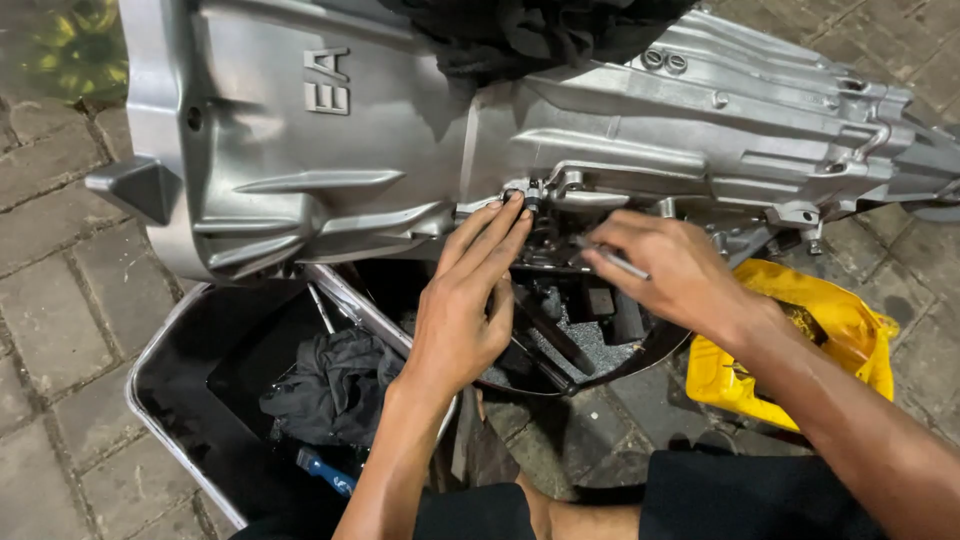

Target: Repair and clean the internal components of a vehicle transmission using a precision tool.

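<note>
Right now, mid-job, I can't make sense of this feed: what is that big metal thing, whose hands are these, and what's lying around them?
The single picture comes from a camera worn on the person's head, looking down at their own bare hands. The big silver casting looks like a vehicle gearbox housing, lying over a paved brick floor. The left hand has its fingertips on a small fitting at the housing's lower edge. The right hand holds a thin metal tool, which is hard to identify. Below sit a metal tray with a dark rag and a blue-handled tool in it, and a yellow plastic bag to the right.
</note>
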